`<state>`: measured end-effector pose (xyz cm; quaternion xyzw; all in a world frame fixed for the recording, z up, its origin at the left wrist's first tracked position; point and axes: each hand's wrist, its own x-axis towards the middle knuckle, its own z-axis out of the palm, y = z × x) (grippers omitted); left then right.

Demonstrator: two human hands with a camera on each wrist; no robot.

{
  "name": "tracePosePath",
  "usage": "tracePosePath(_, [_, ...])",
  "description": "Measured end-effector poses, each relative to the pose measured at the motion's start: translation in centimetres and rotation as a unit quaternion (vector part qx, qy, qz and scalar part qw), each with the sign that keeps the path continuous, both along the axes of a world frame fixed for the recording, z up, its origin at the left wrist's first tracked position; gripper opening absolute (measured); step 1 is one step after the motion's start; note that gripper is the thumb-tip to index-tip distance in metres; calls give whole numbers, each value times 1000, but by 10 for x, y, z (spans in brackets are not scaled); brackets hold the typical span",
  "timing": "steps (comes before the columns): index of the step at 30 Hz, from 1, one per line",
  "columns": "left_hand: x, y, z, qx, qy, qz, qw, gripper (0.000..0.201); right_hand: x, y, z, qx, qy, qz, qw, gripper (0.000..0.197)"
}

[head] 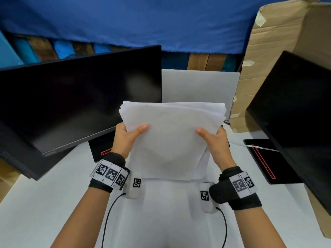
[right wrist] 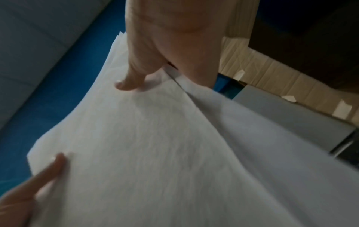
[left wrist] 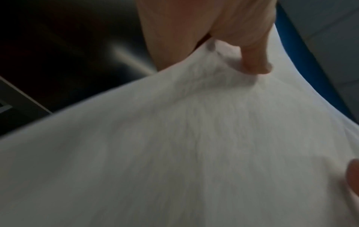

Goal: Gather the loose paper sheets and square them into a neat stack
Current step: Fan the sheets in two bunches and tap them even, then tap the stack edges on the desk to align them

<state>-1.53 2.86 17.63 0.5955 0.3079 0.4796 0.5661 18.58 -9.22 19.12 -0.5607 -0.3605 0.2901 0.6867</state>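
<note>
A bundle of white paper sheets (head: 172,140) stands upright on the white table (head: 53,203), its lower edge near the table top. My left hand (head: 129,136) grips the bundle's left side, thumb on the front face. My right hand (head: 211,138) grips the right side the same way. The top edges fan slightly and the right side shows offset sheets. In the left wrist view my thumb (left wrist: 254,61) presses into the paper (left wrist: 174,153). The right wrist view shows my thumb (right wrist: 132,78) on the sheets (right wrist: 155,145), with the other hand's thumb (right wrist: 46,169) at lower left.
A dark monitor (head: 77,97) leans at the left and another monitor (head: 297,111) stands at the right, each with a black base. A cardboard box (head: 272,51) rises at the back right. A white board (head: 200,86) stands behind the sheets, with blue cloth above.
</note>
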Motion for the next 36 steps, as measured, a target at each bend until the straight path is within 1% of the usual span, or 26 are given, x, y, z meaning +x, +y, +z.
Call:
tracePosePath(2, [-2, -3, -3, 0, -5, -12, 1000, 19, 2, -2, 1, -1, -2, 6, 1000, 25])
tracePosePath(3, [-1, -5, -7, -1, -8, -21, 1000, 23, 1, -2, 1, -4, -1, 8, 1000, 19])
tracePosePath(4, [0, -7, -10, -4, -10, -29, 1000, 29, 1, -1, 1, -3, 4, 7, 1000, 19])
tracePosePath(5, [1, -9, -13, -7, -12, -34, 999, 34, 0, 0, 3, 2, 1, 11, 1000, 25])
tracePosePath(7, [2, -9, -16, -16, -19, -35, 999, 39, 0, 1, 7, 7, -21, 14, 1000, 35])
tracePosePath(9, [2, -7, -18, -22, -21, -34, 999, 40, 5, 2, 6, 8, -34, 13, 999, 36])
tracePosePath(12, [4, -5, -24, -32, -8, -42, 999, 39, 9, 2, -8, -25, -12, 9, 1000, 23])
tracePosePath(14, [8, -6, -23, -32, -1, -40, 999, 37, 4, 1, -12, -46, -4, 3, 999, 26])
tracePosePath(17, [10, -8, -9, 8, -22, -28, 999, 42, 5, 0, 2, 0, -12, -13, 1000, 28])
tracePosePath(20, [5, -5, 6, 41, -45, -42, 997, 38, 12, -3, 18, 41, -20, 1, 999, 29])
tracePosePath(23, [5, -7, 5, 63, -20, -53, 996, 32, 8, -5, 15, 9, -71, 17, 997, 31])
tracePosePath(25, [8, -10, -1, 50, -22, -53, 997, 34, 7, -5, 8, 1, -61, 13, 998, 29])
tracePosePath(28, [11, -14, -7, 36, -28, -41, 998, 31, 4, -5, 1, -9, -28, -20, 999, 26])
tracePosePath(29, [12, -14, -6, 36, -32, -35, 998, 30, 2, -4, 1, -10, -22, -39, 999, 29])
tracePosePath(31, [16, -16, -1, 47, -40, -11, 998, 33, 0, 0, 3, -4, -21, -78, 997, 35])
tracePosePath(32, [17, -16, 2, 62, -39, 8, 997, 36, -1, 2, 4, 1, -23, -93, 995, 33])
tracePosePath(33, [19, -16, 5, 76, -37, 24, 996, 36, -2, 3, 6, 6, -21, -104, 994, 27])
tracePosePath(35, [20, -17, 10, 81, -42, 38, 995, 29, -2, 5, 7, 12, -14, -117, 993, 14])
tracePosePath(36, [21, -16, 11, 80, -43, 38, 995, 26, -1, 5, 7, 13, -13, -119, 993, 12])
